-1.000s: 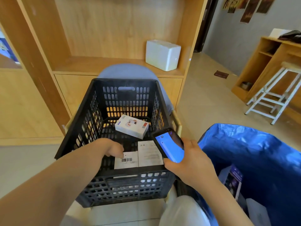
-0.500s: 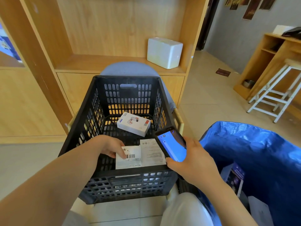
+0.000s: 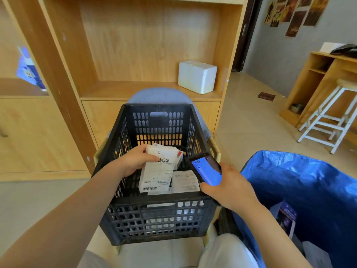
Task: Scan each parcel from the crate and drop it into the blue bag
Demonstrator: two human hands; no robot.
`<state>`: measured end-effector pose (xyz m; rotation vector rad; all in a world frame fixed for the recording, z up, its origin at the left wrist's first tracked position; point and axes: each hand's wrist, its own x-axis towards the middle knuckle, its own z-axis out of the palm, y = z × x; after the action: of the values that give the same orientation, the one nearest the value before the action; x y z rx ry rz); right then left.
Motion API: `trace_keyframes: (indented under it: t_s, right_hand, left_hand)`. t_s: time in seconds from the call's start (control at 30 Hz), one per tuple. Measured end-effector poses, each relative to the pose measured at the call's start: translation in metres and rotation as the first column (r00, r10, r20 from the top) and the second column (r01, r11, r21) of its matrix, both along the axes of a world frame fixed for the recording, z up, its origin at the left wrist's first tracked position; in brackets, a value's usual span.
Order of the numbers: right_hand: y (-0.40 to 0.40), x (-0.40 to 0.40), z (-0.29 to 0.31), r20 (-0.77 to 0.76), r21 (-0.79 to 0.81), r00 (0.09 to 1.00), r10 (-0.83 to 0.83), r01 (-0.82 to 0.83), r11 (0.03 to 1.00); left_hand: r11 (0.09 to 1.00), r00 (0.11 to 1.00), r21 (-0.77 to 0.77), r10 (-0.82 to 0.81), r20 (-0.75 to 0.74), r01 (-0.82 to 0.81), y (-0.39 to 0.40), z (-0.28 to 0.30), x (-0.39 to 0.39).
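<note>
Left hand [image 3: 135,161] grips flat white labelled parcel [image 3: 157,174] inside black plastic crate [image 3: 154,215]; right hand [image 3: 228,188] clasps blue-screened black phone [image 3: 205,169] just right.

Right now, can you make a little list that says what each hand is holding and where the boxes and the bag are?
left hand: grips a white parcel, lifted and tilted over the crate
right hand: holds a phone, blue screen lit
crate: black, on a chair; more white parcels lie inside
blue bag: open, to the right of the crate, some boxes already inside
shelf: a white foam box sits on it
</note>
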<state>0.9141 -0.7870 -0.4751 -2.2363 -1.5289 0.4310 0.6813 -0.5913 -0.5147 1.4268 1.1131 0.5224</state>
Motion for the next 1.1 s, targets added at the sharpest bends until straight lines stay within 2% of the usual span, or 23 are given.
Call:
trace_keyframes:
  t_s: [0.1, 0.17, 0.23, 0.43, 0.63, 0.83, 1.1]
  right_hand:
    - [-0.001, -0.001, 0.001, -0.024, 0.003, 1.0, -0.009, 0.01, 1.0]
    - [-0.002, -0.002, 0.003, -0.028, 0.002, 1.0, -0.01, 0.01, 1.0]
    - [-0.003, -0.004, 0.005, -0.019, 0.002, 1.0, -0.006, 0.006, 1.0]
    - [-0.015, -0.011, 0.012, -0.043, 0.052, 0.998, 0.037, -0.035, 0.998]
    - [-0.019, -0.031, 0.022, -0.081, -0.015, 0.976, 0.203, -0.205, 0.979]
    - [-0.009, -0.046, 0.016, 0.014, 0.0, 0.976, 0.217, -0.217, 0.976]
    - [-0.006, -0.046, 0.011, 0.011, 0.007, 0.978, 0.21, -0.21, 0.978]
  left_hand:
    - [0.985, 0.963, 0.076, 0.136, 0.234, -0.158, -0.009, 0.006, -0.007]
    - [0.962, 0.901, 0.056, 0.23, 0.368, -0.269, -0.014, 0.011, -0.009]
    - [0.939, 0.845, -0.002, 0.31, 0.436, -0.344, -0.017, 0.015, -0.01]
    - [0.906, 0.83, 0.025, 0.377, 0.412, -0.424, -0.015, 0.014, -0.015]
    - [0.886, 0.809, 0.011, 0.419, 0.413, -0.464, -0.015, 0.013, -0.018]
    - [0.884, 0.803, -0.006, 0.428, 0.415, -0.468, -0.02, 0.015, -0.016]
    - [0.9, 0.836, 0.0, 0.406, 0.37, -0.437, -0.017, 0.009, -0.017]
